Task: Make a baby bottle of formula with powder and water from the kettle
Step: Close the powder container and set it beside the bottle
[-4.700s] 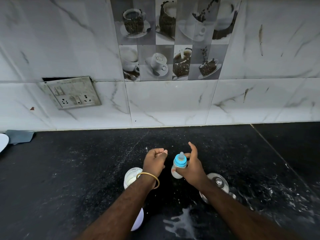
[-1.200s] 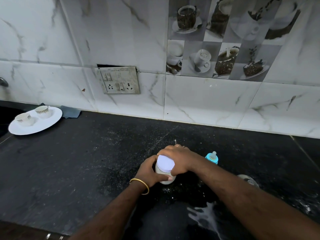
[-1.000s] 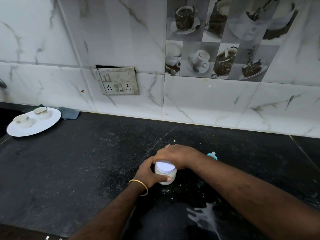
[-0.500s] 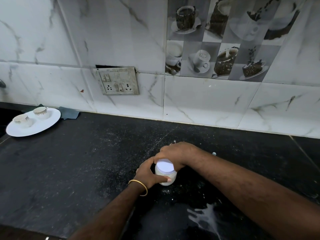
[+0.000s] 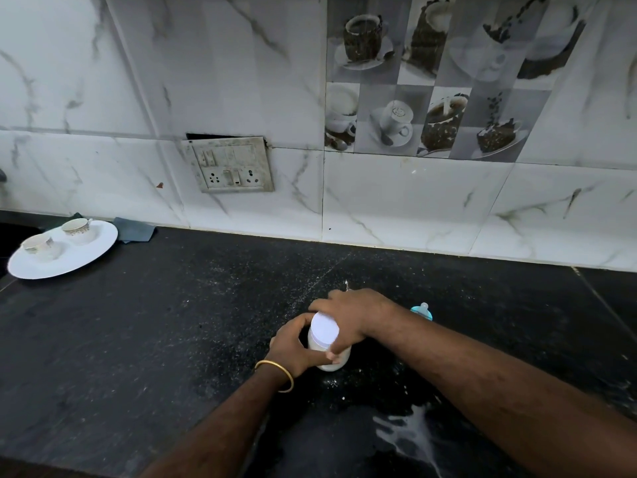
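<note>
A small white powder jar (image 5: 327, 361) stands on the black counter (image 5: 172, 322) in front of me. My left hand (image 5: 293, 343), with a gold bangle on the wrist, wraps around the jar's body. My right hand (image 5: 348, 312) grips its white lid (image 5: 324, 328) from above. Behind my right forearm only the blue cap and teat of the baby bottle (image 5: 422, 309) show; the rest of the bottle is hidden. The kettle is out of sight behind my right arm.
A white plate (image 5: 86, 257) with two small cups sits at the far left, a grey cloth (image 5: 134, 230) behind it. A white liquid spill (image 5: 410, 436) spreads on the counter near me. Powder specks dot the surface. A socket panel (image 5: 231, 165) is on the tiled wall.
Both hands stay on the jar; my right hand has shifted slightly on the lid. The bottle's blue cap, almost hidden half a second ago, shows again behind my forearm.
</note>
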A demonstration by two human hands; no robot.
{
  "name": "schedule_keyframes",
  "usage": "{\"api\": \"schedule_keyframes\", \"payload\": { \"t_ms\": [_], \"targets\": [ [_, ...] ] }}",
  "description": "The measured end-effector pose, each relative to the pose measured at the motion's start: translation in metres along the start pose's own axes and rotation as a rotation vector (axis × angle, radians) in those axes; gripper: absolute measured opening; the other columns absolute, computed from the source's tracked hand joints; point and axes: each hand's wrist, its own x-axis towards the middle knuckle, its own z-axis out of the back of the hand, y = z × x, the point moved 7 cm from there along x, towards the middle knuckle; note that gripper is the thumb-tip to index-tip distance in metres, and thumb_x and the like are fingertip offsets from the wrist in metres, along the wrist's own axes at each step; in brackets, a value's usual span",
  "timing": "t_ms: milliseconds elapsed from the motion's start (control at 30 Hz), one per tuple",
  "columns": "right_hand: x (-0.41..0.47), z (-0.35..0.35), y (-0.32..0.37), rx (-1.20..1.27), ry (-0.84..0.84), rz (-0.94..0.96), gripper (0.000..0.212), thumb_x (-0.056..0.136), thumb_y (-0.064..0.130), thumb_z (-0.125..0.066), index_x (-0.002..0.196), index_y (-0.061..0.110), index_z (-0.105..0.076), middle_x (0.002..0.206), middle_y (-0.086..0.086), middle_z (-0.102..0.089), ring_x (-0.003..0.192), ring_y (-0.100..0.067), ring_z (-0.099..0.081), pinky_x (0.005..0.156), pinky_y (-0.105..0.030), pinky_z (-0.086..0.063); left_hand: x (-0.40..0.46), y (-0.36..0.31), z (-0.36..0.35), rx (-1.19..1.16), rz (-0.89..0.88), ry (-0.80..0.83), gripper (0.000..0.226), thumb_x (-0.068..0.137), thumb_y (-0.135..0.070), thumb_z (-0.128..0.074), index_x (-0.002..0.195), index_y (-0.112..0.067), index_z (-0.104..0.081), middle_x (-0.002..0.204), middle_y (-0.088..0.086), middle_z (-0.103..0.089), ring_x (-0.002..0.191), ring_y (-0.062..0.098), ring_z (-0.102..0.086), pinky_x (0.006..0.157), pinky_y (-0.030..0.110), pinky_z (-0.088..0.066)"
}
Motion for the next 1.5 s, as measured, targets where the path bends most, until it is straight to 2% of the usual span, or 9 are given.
{"api": "schedule_keyframes", "payload": {
  "t_ms": [100,233,333,433,967,1100,1233,1333,1500],
  "targets": [
    [-0.001,0.000,0.001,-0.026,0.022,0.043,0.071,0.075,0.046,-0.076,0.136,0.033,-0.042,0.123,-0.002,-0.055,0.105,-0.026,-0.061,0.067,-0.039,-0.049,-0.001,0.000,0.000,-0.010,0.005,-0.006,0.081,0.035,-0.051,-0.095,0.110,-0.039,-0.064,0.110,-0.014,-0.070,0.107,0.008,-0.064,0.097,0.045,-0.052],
    [0.001,-0.001,-0.002,-0.025,-0.082,-0.092,0.074,0.076,0.071,-0.061,0.130,0.024,-0.047,0.120,-0.004,-0.060,0.102,-0.027,-0.063,0.069,-0.039,-0.044,-0.003,-0.004,0.001,0.026,0.003,0.005,0.074,0.038,-0.057,-0.092,0.104,-0.046,-0.061,0.108,-0.019,-0.067,0.105,0.005,-0.062,0.096,0.044,-0.051],
    [-0.001,-0.007,0.000,0.038,-0.015,-0.022,0.089,0.069,0.054,-0.080,0.143,0.035,-0.033,0.130,-0.003,-0.050,0.114,-0.030,-0.057,0.074,-0.043,-0.047,-0.003,-0.005,0.002,0.014,-0.003,-0.002,0.078,0.037,-0.055,-0.092,0.108,-0.041,-0.062,0.110,-0.016,-0.069,0.107,0.008,-0.063,0.097,0.045,-0.051],
    [-0.002,-0.006,0.001,0.043,-0.031,-0.002,0.073,0.075,0.051,-0.075,0.138,0.034,-0.041,0.123,-0.004,-0.054,0.108,-0.027,-0.060,0.073,-0.041,-0.050,-0.003,-0.005,0.001,0.011,0.002,-0.003,0.076,0.037,-0.052,-0.093,0.105,-0.045,-0.062,0.109,-0.017,-0.069,0.106,0.006,-0.062,0.098,0.044,-0.050],
    [-0.006,-0.031,0.005,0.416,-0.167,-0.414,0.071,0.084,0.058,-0.064,0.139,0.018,-0.041,0.132,-0.014,-0.042,0.121,-0.032,-0.049,0.091,-0.043,-0.049,-0.005,-0.011,-0.001,0.025,-0.059,0.019,0.069,0.049,-0.040,-0.089,0.114,-0.033,-0.064,0.109,-0.015,-0.069,0.105,0.008,-0.063,0.096,0.042,-0.051],
    [-0.020,-0.036,-0.008,0.730,-0.183,-0.361,0.086,0.082,0.064,-0.062,0.151,0.024,-0.030,0.145,-0.011,-0.041,0.131,-0.029,-0.046,0.102,-0.040,-0.043,-0.006,-0.009,0.004,-0.024,-0.036,0.040,0.067,0.045,-0.043,-0.090,0.106,-0.043,-0.063,0.104,-0.024,-0.069,0.100,-0.006,-0.062,0.082,0.015,-0.051],
    [-0.087,-0.025,-0.051,1.121,-0.568,-0.308,0.061,0.083,0.040,-0.075,0.139,0.032,-0.051,0.122,0.002,-0.062,0.093,-0.012,-0.065,0.083,-0.024,-0.050,-0.011,0.006,0.014,-0.107,0.015,-0.019,0.074,0.045,-0.030,-0.097,0.108,-0.039,-0.060,0.112,-0.014,-0.068,0.103,-0.007,-0.061,0.081,0.010,-0.045],
    [-0.198,-0.070,-0.139,0.980,-0.848,-0.588,0.057,0.073,0.034,-0.085,0.126,0.033,-0.061,0.112,0.005,-0.065,0.093,-0.003,-0.061,0.083,-0.024,-0.050,-0.005,-0.010,-0.032,-0.096,-0.019,0.076,0.076,0.040,-0.035,-0.097,0.106,-0.039,-0.060,0.112,-0.016,-0.067,0.101,-0.012,-0.061,0.080,0.011,-0.047],
    [-0.213,-0.131,-0.164,0.755,-0.310,-0.690,0.105,0.063,0.042,-0.086,0.152,0.028,-0.032,0.150,0.000,-0.040,0.136,-0.023,-0.040,0.110,-0.039,-0.037,0.001,0.001,-0.012,-0.116,0.007,0.001,0.073,0.045,-0.021,-0.101,0.104,-0.038,-0.061,0.109,-0.016,-0.068,0.101,-0.007,-0.062,0.079,0.014,-0.048]
  ]
}}
